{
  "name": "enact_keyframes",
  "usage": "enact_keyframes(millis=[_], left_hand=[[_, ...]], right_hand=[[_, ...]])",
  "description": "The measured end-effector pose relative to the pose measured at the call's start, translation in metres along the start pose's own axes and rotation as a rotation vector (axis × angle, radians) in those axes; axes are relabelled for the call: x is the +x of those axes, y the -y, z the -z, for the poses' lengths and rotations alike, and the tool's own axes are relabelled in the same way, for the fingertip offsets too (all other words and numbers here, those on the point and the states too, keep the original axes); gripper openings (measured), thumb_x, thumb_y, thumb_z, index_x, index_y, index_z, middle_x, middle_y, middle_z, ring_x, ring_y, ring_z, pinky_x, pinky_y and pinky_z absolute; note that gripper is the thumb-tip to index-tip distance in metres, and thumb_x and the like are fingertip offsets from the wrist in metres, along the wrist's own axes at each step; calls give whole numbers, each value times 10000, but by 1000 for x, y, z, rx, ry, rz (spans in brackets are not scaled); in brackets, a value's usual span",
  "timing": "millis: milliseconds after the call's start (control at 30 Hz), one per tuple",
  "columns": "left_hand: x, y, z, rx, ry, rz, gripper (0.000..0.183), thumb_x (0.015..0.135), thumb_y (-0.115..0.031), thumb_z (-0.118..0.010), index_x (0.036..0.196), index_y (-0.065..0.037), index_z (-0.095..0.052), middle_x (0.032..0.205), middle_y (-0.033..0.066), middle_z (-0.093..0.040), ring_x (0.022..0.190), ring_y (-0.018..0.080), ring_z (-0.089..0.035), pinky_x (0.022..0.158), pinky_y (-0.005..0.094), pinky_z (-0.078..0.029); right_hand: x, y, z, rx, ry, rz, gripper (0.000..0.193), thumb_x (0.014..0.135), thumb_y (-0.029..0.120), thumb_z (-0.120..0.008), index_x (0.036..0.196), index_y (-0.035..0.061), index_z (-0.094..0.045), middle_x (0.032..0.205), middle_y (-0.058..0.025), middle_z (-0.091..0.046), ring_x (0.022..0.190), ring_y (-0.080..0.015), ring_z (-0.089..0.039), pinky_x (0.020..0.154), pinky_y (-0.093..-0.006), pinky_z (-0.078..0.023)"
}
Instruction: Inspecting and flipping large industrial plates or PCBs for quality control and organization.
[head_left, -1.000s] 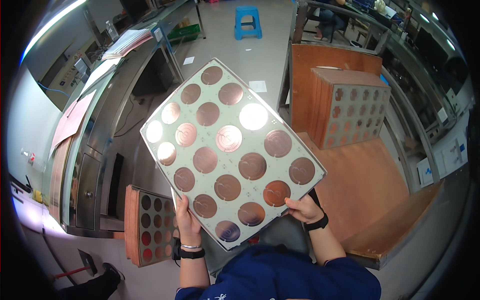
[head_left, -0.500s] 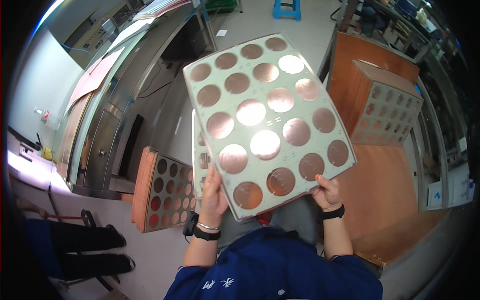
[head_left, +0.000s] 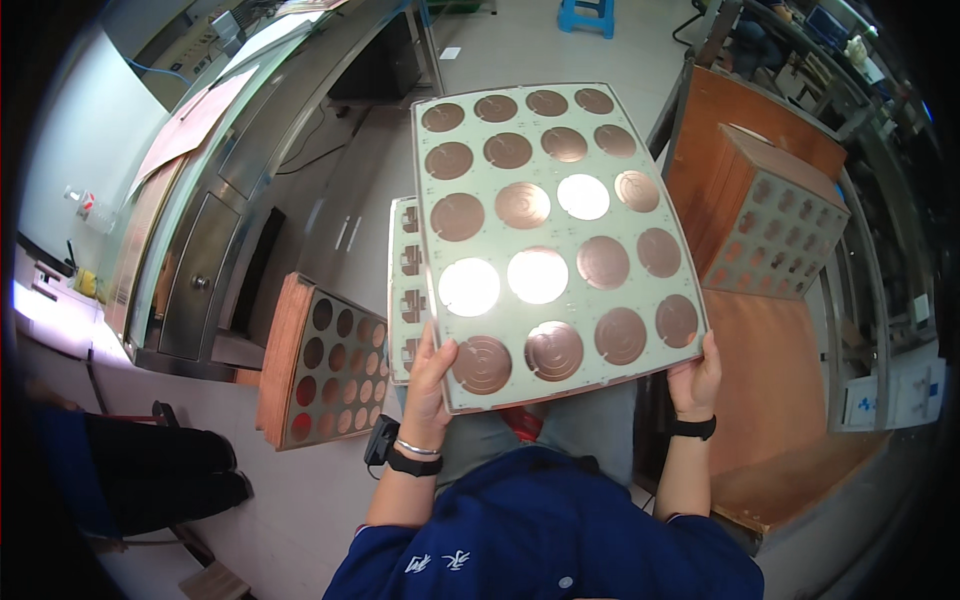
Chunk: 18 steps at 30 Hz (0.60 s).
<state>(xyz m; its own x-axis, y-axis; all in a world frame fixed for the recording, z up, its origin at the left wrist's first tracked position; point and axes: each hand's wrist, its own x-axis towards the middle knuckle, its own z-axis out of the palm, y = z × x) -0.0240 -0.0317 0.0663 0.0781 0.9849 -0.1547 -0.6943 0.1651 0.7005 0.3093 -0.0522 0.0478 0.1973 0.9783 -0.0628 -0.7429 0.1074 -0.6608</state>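
Between my two hands I hold a large pale green circuit board panel (head_left: 520, 235) with rows of round copper discs, several of which glare in the light. It is tilted above my lap. My left hand (head_left: 430, 385) is closed on its lower left edge, thumb on the face and the other fingers mostly hidden behind. My right hand (head_left: 695, 378) grips the lower right corner, its fingers partly underneath. Behind the panel's left side, a second panel (head_left: 407, 285) with cut-out copper shapes shows as a narrow strip; the rest of it is covered.
A stack of copper-disc panels (head_left: 335, 375) stands on the floor at left. At right, another stack (head_left: 770, 215) sits on a brown wooden stand (head_left: 760, 370). A metal desk (head_left: 205, 270) is at far left. Another person's dark-clothed legs (head_left: 160, 460) show at lower left.
The panel has turned clockwise and now sits straighter, its top edge nearly level. My right hand has shifted right to the corner; my left hand still grips the left edge.
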Motion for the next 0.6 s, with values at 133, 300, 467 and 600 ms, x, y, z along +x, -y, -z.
enact_keyframes(millis=[133, 300, 467, 600], left_hand=[[0, 0, 12, -1, -29, -14, 576, 892, -78, -529, 1404, -24, -269, 1295, 122, -466, 1132, 186, -512, 939, 303, -440], [-1, -1, 38, -4, -68, 30, 607, 880, -80, -502, 1419, -23, -228, 1322, 129, -441, 1154, 213, -499, 960, 320, -428], [-3, 0, 36, -47, -45, -31, 611, 872, -82, -504, 1414, -23, -229, 1337, 132, -420, 1173, 217, -484, 964, 321, -426], [-6, -1, 39, -68, -67, -36, 632, 861, -66, -515, 1420, -29, -222, 1346, 128, -410, 1181, 218, -477, 978, 322, -421]], right_hand=[[-3, 14, -3, -146, 119, -5, 606, 964, 380, -392, 1387, -39, -280, 1385, -155, -398, 1269, -240, -400, 1057, -395, -315], [-6, 14, -7, -211, 140, 27, 696, 927, 401, -479, 1345, -124, -294, 1342, -190, -427, 1226, -245, -437, 1030, -356, -341], [-8, 15, -10, -239, 156, 33, 719, 907, 404, -518, 1334, -132, -303, 1325, -196, -442, 1211, -238, -453, 1013, -351, -360], [-8, 16, -10, -261, 176, 16, 724, 903, 423, -522, 1330, -125, -316, 1285, -187, -484, 1170, -223, -492, 987, -340, -387]])
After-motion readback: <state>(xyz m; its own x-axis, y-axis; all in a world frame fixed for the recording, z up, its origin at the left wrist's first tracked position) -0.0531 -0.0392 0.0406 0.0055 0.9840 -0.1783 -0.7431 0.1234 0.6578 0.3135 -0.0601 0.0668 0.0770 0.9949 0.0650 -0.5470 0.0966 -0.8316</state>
